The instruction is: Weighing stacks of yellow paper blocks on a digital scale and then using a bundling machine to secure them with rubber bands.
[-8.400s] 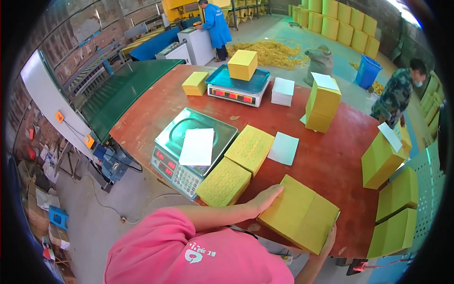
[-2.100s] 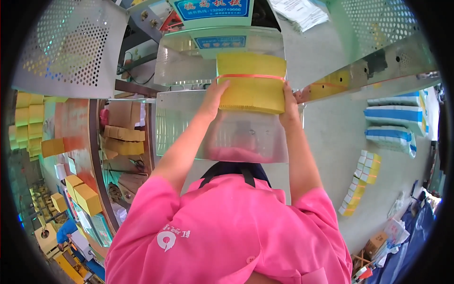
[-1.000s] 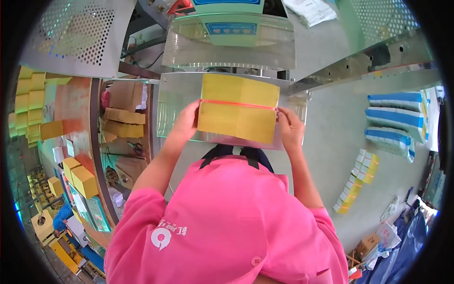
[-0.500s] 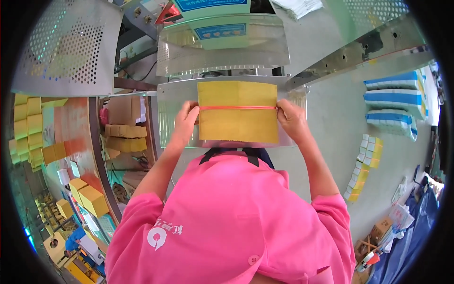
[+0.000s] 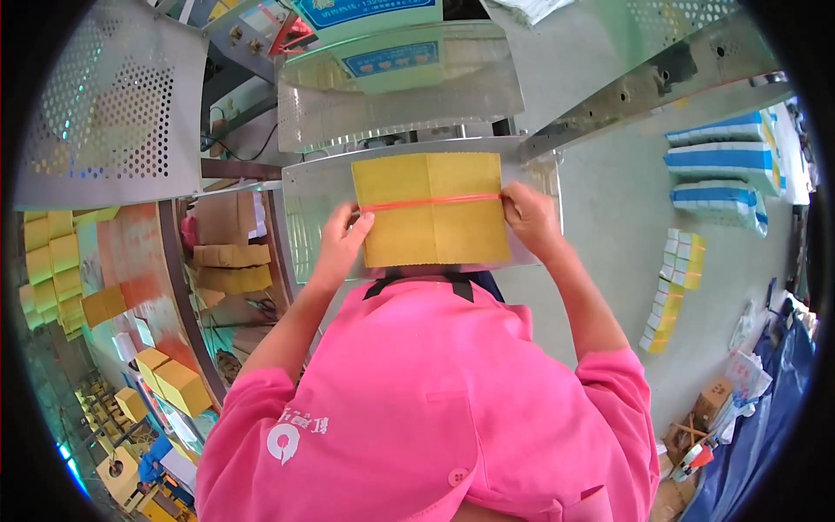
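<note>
A bundle of yellow paper (image 5: 398, 239) lies on the metal worktop in front of me, a crease down its middle. Across it, from side to side, runs a thin red band (image 5: 444, 200), slightly slanted. My left hand (image 5: 342, 244) is closed on the bundle's left edge, thumb on top by the band and other fingers partly hidden at the side. At the opposite edge, my right hand (image 5: 531, 216) pinches the bundle where the band wraps over. How thick the bundle is, I cannot tell from above.
A metal machine with a clear cover (image 5: 404, 96) stands just beyond the worktop (image 5: 304, 187). To the left are a perforated panel (image 5: 113, 113) and a shelf holding folded cardboard (image 5: 230, 257). Banded yellow-and-white bundles (image 5: 674, 291) and blue-and-white packs (image 5: 722, 165) sit on the floor at right.
The bundle has turned slightly, and its band now slants up to the right. My left thumb has come further over the top of the left edge. The view has shifted a little.
</note>
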Available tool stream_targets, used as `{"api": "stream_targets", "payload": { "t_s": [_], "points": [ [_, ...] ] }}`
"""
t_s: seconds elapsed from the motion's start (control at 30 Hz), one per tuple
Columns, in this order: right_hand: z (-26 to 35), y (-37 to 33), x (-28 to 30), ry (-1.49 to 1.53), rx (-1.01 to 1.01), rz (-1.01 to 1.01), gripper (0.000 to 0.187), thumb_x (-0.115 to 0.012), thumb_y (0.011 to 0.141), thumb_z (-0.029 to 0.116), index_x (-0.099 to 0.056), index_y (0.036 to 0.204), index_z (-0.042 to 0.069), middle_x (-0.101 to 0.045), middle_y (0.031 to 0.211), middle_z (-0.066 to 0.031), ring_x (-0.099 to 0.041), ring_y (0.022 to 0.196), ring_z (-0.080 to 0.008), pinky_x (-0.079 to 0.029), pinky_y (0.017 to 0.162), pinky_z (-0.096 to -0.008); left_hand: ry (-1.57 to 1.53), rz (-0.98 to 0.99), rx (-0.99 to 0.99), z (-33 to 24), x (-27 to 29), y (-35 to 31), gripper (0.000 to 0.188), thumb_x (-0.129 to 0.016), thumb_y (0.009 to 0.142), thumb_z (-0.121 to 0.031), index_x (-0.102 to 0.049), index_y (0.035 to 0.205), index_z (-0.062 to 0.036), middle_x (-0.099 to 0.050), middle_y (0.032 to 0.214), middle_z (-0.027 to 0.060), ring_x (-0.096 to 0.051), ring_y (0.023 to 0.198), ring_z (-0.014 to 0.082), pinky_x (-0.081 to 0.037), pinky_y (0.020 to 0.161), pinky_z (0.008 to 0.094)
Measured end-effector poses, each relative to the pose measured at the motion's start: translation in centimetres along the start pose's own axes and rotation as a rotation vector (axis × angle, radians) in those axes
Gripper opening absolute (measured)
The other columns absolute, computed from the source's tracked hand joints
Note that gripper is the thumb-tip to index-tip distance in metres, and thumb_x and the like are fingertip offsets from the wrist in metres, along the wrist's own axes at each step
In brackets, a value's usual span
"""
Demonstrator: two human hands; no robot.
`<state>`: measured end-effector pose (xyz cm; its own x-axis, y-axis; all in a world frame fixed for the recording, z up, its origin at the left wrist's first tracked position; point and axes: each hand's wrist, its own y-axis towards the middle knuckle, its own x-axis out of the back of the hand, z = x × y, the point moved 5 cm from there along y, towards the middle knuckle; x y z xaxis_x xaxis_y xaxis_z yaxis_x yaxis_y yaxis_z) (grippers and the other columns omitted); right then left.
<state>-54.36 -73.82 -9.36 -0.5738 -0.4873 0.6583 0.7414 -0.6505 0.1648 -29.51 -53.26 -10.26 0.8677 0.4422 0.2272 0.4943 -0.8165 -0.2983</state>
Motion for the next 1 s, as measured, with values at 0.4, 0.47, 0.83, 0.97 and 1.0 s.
{"api": "stream_targets", "payload": {
  "t_s": [0.4, 0.47, 0.83, 0.97, 1.0],
  "points": [
    [-0.1, -2.2, -0.4, 0.096, -0.028, -0.118, 0.014, -0.059, 0.085, 0.0, -0.061, 0.099, 0.003, -0.067, 0.1, -0.0147, -0.066, 0.082, -0.0328, -0.053, 0.069, -0.0353, -0.062, -0.051, -0.012, 1.4, 0.2, 0.0, 0.029, -0.063, 0.094, -0.022, -0.055, 0.107, 0.0019, -0.064, 0.104, 0.0107, -0.06, 0.097, 0.0162, -0.047, 0.086, 0.0304],
    [-1.2, -2.6, -1.1, 0.128, -0.137, -0.126, 0.014, -0.058, 0.087, 0.002, -0.062, 0.1, 0.004, -0.067, 0.103, -0.0152, -0.067, 0.083, -0.032, -0.053, 0.07, -0.0341, 0.059, -0.037, -0.066, 1.8, 0.5, 0.1, 0.033, -0.058, 0.097, -0.031, -0.055, 0.107, 0.0002, -0.063, 0.106, 0.0108, -0.059, 0.101, 0.0169, -0.047, 0.086, 0.0318],
    [-0.6, -0.5, -3.5, 0.931, -0.654, -0.156, 0.035, -0.048, 0.1, 0.022, -0.057, 0.126, 0.002, -0.061, 0.115, -0.0045, -0.055, 0.106, -0.0111, -0.043, 0.093, -0.0253, -0.53, -0.023, 0.391, 1.7, -1.1, 3.2, 0.05, -0.043, 0.1, -0.042, -0.051, 0.129, -0.0026, -0.058, 0.125, 0.0063, -0.056, 0.112, 0.0174, -0.044, 0.098, 0.0342],
    [1.9, -1.2, -2.2, 1.129, -0.434, -0.28, 0.036, -0.047, 0.101, 0.021, -0.056, 0.128, 0.001, -0.059, 0.12, -0.0036, -0.054, 0.109, -0.0107, -0.042, 0.094, -0.025, -0.457, 0.049, -0.007, -1.0, -0.4, 0.7, 0.057, -0.031, 0.104, -0.044, -0.04, 0.142, -0.0023, -0.05, 0.137, 0.0066, -0.045, 0.127, 0.0177, -0.033, 0.108, 0.0331],
    [1.6, -1.6, -2.3, 1.06, -0.425, -0.291, 0.038, -0.045, 0.101, 0.02, -0.052, 0.133, 0.001, -0.058, 0.122, -0.0036, -0.053, 0.11, -0.0104, -0.041, 0.095, -0.0251, -0.467, 0.07, -0.085, -1.6, -0.5, 0.5, 0.058, -0.028, 0.105, -0.043, -0.035, 0.145, -0.0016, -0.046, 0.142, 0.008, -0.041, 0.132, 0.0184, -0.029, 0.111, 0.0334]
  ]
}}
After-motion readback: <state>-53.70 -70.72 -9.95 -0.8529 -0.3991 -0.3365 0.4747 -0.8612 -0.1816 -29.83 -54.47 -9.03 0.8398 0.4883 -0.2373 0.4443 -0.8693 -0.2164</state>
